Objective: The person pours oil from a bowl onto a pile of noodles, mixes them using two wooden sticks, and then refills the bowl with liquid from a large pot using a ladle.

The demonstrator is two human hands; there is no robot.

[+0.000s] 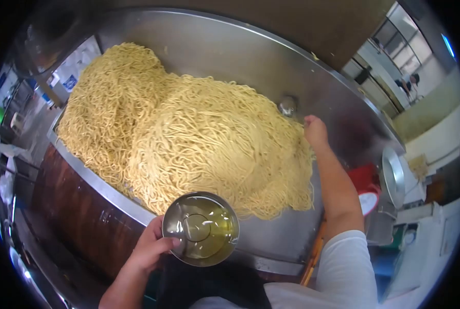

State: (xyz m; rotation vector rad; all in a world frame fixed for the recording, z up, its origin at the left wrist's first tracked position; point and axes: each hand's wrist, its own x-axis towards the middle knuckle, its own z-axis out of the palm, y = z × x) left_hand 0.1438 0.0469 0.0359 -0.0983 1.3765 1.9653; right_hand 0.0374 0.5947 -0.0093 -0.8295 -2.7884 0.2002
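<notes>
A large heap of yellow noodles (204, 139) spreads over a metal table (271, 239), with a taller mound at the left. My left hand (155, 244) grips the left rim of a round metal bowl (233, 242), thumb over the edge. Clear yellowish liquid (199, 224) lies in the bowl, which is level in front of my body. My right hand (316, 130) is stretched out at the right edge of the noodles, its fingers closed on a small metal ladle (288, 105). The ladle's round head is beside the heap, near the back wall; its handle is hardly visible.
A high metal wall (224, 46) runs behind the noodles. At the right stand a red scale (363, 180) and a metal basin (393, 175). A wooden stick (314, 252) lies near my right arm. Another person (409, 82) is far off at the upper right.
</notes>
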